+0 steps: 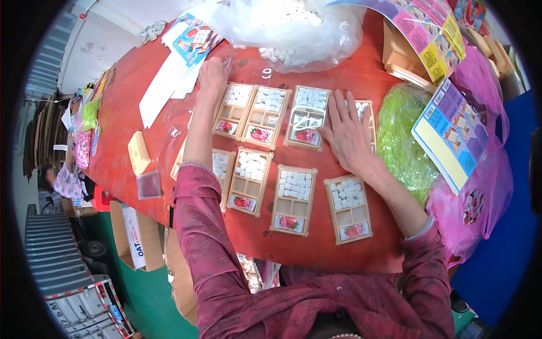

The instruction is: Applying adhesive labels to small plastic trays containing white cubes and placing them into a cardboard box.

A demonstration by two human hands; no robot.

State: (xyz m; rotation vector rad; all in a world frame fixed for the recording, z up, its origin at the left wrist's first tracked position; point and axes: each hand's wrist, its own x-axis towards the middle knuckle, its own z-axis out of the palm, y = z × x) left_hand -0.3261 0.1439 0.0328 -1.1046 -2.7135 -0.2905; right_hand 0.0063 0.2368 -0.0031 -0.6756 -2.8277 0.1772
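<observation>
Several beige compartment trays stand in two rows on the red table. Each holds small white pieces in its large section and a strawberry picture card at its near end. My right hand [350, 133] lies flat with fingers spread, partly covering the far-right tray [372, 127]. Beside it, another tray [307, 118] shows shiny glare across its middle. My left hand [212, 76] is closed at the far left of the back row, by some clear plastic; what its fingers hold is not clear. My left forearm hides part of the trays at the left.
A big clear bag of white pieces [293, 28] sits at the back. Bright green shredded filler [403, 135] and a pink plastic bag [474, 198] line the right side, under printed cards [451, 135]. White and printed sheets [158, 87] lie at the far left, a beige block [138, 152] nearer.
</observation>
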